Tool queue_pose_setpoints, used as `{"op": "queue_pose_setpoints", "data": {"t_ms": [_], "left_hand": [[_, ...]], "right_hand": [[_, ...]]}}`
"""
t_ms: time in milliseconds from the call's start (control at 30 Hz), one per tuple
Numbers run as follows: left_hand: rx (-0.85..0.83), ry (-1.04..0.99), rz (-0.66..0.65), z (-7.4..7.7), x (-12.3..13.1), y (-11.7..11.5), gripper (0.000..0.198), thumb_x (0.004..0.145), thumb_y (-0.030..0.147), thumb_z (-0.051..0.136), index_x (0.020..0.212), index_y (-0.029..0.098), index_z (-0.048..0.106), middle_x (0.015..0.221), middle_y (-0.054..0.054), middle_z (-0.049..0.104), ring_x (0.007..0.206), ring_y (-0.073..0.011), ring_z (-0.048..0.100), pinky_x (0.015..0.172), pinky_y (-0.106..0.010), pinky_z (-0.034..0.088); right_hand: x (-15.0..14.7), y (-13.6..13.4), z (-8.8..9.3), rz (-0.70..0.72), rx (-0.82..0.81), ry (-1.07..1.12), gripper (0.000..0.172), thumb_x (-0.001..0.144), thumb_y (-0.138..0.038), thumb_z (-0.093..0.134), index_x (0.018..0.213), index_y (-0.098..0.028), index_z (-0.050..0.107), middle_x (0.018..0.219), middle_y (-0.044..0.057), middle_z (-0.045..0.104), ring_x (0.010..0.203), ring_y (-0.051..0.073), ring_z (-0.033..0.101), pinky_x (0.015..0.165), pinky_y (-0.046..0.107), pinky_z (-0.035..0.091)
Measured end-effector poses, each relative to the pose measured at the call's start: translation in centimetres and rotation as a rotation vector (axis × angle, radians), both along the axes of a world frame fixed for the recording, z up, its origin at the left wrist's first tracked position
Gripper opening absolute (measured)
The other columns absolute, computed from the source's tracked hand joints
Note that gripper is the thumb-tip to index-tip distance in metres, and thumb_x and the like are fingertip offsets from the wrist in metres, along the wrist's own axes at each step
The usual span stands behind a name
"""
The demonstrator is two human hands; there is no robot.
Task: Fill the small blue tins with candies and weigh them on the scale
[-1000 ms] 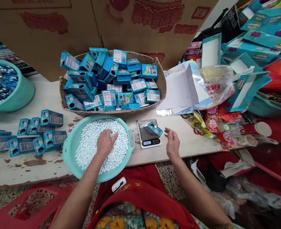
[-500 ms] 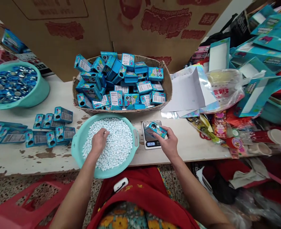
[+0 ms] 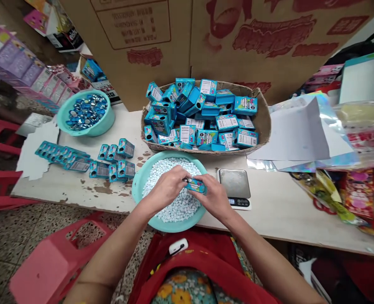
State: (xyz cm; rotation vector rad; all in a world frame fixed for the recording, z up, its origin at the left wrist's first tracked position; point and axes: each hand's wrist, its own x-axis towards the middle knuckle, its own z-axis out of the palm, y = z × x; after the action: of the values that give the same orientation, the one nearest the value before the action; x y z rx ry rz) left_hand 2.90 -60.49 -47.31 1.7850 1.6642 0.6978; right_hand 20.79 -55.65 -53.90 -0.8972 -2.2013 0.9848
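Observation:
Over the teal basin of small white candies, my right hand grips a small blue candy box by its right end. My left hand reaches the box's left end, where its round hole is. Its thumb and fingers are pinched together there on what looks like a white candy, mostly hidden by the fingertips. To the right of the basin lies a digital scale with a bare metal plate.
Behind the basin stands a cardboard tray heaped with blue boxes. Several blue boxes stand in groups on the left of the table. Farther back is a teal bowl of blue and silver caps. Papers and packets lie on the right.
The box has left the scale and moved left over the basin in my right hand. My left hand has risen from the candies to the box. The view has swung left.

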Motion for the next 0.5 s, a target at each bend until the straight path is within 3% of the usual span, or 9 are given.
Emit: {"op": "queue_pose_setpoints", "data": {"t_ms": [167,500], "left_hand": [[0.01,-0.04,-0.031,-1.1,-0.9,-0.9,0.032,0.082,0.01,0.051,0.11,0.024,0.059,0.1,-0.004,0.057,0.097,-0.0186,0.054,0.083,-0.033,0.044],[0.016,-0.141,-0.017,-1.1,-2.2,-1.9,0.03,0.081,0.011,0.054,0.107,0.024,0.059,0.103,-0.005,0.056,0.093,-0.0169,0.054,0.077,-0.029,0.048]], "right_hand": [[-1.5,-0.2,-0.1,0.022,-0.008,-0.021,0.031,0.08,-0.034,0.069,0.107,-0.023,0.058,0.097,0.007,0.064,0.092,0.026,0.059,0.08,0.039,0.047],[-2.8,-0.6,-0.2,0.043,-0.02,-0.029,0.028,0.079,-0.034,0.07,0.104,-0.023,0.06,0.095,0.006,0.064,0.09,0.025,0.059,0.077,0.036,0.047]]}}
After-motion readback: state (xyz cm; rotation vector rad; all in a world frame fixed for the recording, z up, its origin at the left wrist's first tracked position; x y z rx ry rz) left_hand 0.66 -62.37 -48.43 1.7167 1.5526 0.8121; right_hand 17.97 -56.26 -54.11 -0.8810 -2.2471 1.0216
